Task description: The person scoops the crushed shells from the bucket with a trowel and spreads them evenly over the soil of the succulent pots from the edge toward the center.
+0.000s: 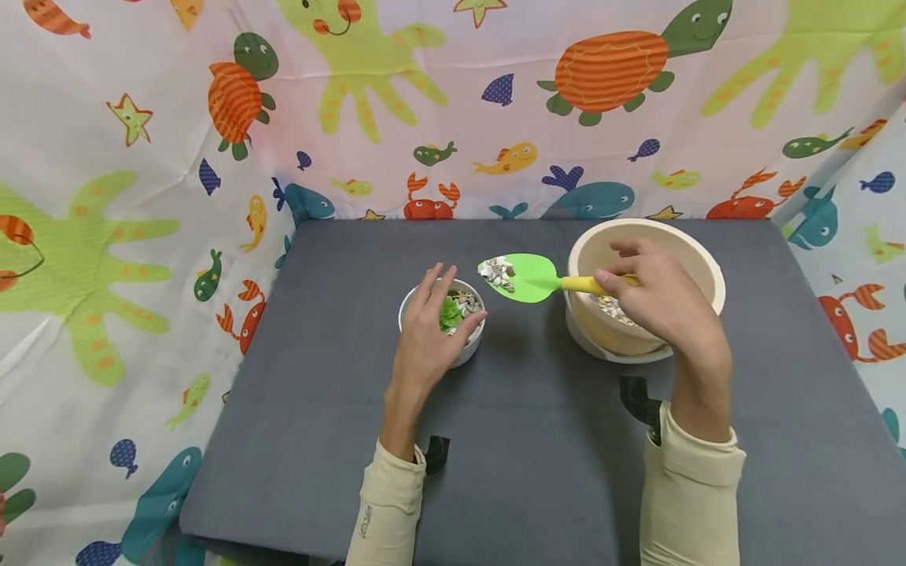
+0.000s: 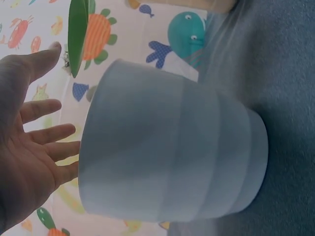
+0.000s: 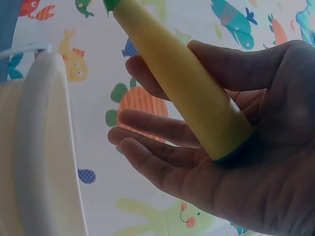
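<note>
My right hand (image 1: 658,295) grips the yellow handle (image 3: 182,83) of a garden trowel (image 1: 535,277) between thumb and fingers. The trowel's green blade points left, with whitish pebbles (image 1: 498,273) at its tip, in the space between the two pots. My left hand (image 1: 428,338) is at a small light pot (image 1: 469,355), fingers extended over its rim; contact is hard to tell. Inside that pot a green succulent (image 1: 450,313) sits among pebbles. In the left wrist view the pot's ribbed wall (image 2: 147,142) stands beside the spread fingers (image 2: 51,132).
A larger cream pot (image 1: 716,287) on a saucer (image 1: 602,347) stands below and beside my right hand, pebbles (image 1: 614,310) inside. Both pots rest on a grey-covered table (image 1: 524,440). A curtain (image 1: 396,94) printed with sea animals hangs behind and at the sides.
</note>
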`<state>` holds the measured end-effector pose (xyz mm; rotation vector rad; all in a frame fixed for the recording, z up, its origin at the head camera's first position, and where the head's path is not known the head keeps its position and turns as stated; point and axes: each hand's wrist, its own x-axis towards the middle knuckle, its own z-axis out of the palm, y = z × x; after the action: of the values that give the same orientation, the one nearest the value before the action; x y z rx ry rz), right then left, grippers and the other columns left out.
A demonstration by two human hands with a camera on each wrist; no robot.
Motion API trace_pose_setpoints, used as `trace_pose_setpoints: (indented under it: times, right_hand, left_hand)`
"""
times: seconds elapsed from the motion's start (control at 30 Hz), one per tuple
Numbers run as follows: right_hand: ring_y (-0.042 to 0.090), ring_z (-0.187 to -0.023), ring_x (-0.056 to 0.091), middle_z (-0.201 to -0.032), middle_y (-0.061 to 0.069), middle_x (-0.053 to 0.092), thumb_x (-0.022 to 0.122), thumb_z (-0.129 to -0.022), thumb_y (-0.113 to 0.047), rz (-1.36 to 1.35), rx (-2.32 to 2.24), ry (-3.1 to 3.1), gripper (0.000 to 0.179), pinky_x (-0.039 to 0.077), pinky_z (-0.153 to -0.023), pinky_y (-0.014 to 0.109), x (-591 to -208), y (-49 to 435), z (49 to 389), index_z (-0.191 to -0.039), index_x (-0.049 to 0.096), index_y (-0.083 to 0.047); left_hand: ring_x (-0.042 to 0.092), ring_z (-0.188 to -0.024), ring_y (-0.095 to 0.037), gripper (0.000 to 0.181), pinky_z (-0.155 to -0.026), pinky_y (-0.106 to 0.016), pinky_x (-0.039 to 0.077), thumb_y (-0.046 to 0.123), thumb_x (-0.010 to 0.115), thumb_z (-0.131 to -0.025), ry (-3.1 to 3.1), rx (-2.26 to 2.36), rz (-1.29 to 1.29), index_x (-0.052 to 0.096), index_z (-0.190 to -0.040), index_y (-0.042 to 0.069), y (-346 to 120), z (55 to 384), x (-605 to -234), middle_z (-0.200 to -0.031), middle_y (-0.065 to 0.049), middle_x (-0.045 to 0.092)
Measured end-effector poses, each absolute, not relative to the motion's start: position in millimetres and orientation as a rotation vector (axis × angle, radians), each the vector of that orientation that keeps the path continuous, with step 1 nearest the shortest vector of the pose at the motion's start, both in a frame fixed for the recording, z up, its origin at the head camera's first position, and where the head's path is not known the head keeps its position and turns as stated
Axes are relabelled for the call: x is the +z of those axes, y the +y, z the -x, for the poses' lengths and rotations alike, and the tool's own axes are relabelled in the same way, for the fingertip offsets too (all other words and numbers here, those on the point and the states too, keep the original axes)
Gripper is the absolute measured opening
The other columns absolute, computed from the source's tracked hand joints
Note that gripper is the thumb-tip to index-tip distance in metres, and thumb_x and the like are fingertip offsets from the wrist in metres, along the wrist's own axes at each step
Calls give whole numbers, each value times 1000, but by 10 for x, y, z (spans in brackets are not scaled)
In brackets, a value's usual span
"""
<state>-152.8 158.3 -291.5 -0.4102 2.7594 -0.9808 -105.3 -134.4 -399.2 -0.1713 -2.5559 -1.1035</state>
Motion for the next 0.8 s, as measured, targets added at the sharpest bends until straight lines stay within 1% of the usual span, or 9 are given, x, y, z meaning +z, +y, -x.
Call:
trace_pose_setpoints:
  times: [0.1,0.23,0.47,0.67,0.8]
  right_hand:
    - [52,-142,42,-154,33,46,57,-106,-19,429,-1000,2753,38,40,-109,65,-2908,1525,1540,-115,74,13]
    - [50,-141,45,-153,33,48,59,-104,-16,470,-1029,2741,35,40,-111,65,-2901,1433,1549,-114,74,13]
    - [52,-138,45,-152,33,48,58,-104,-17,510,-1005,2715,35,41,-111,68,-2919,1281,1545,-115,75,12]
    - [49,-140,46,-155,29,49,59,-103,-17,530,-1003,2686,33,44,-111,65,-2929,1136,1508,-112,76,11]
    - [48,-141,47,-154,27,50,59,-103,-17,553,-991,2694,33,44,-112,63,-2944,1061,1495,-112,76,10]
  left_hand:
    - [46,-151,-35,74,-120,-58,42,38,80,-93,-2544,-1116,154,50,-156,14,-1380,1047,-4012,-165,-13,44]
    - [45,-152,-35,76,-120,-58,43,39,81,-92,-2530,-1135,134,50,-157,14,-1431,1023,-4045,-165,-14,44]
    - [44,-153,-35,78,-121,-56,42,39,82,-91,-2528,-1119,107,49,-157,12,-1519,972,-4115,-164,-15,45]
    - [45,-152,-36,80,-122,-56,41,39,84,-89,-2521,-1090,86,51,-155,11,-1583,926,-4174,-162,-17,46]
    - [42,-153,-37,85,-122,-58,40,40,87,-86,-2514,-1075,73,50,-156,10,-1618,905,-4231,-163,-18,45]
